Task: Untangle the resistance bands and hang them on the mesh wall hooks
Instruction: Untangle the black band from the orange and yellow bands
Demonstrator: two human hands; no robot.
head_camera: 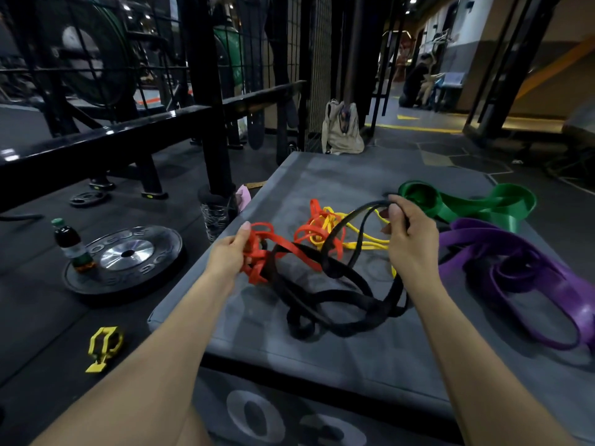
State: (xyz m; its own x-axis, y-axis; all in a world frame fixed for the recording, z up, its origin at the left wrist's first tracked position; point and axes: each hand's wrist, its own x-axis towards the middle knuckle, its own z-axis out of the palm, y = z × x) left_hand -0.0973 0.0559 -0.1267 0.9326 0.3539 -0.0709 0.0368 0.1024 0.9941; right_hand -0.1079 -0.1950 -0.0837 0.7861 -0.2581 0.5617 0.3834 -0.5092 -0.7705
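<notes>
Resistance bands (325, 252) lie knotted at centre frame on the grey pad (370, 352) — left hand (230, 252) grips the red band (257, 255), right hand (407, 230) pinches a black loop (351, 217); pulling apart could tighten the knot

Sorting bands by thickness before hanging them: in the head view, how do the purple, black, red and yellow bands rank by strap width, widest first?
1. Purple band, widest.
2. Black band.
3. Red band, though it lies nearer than the yellow.
4. Yellow band, narrowest; close to red, so the last two are unsure.
</notes>
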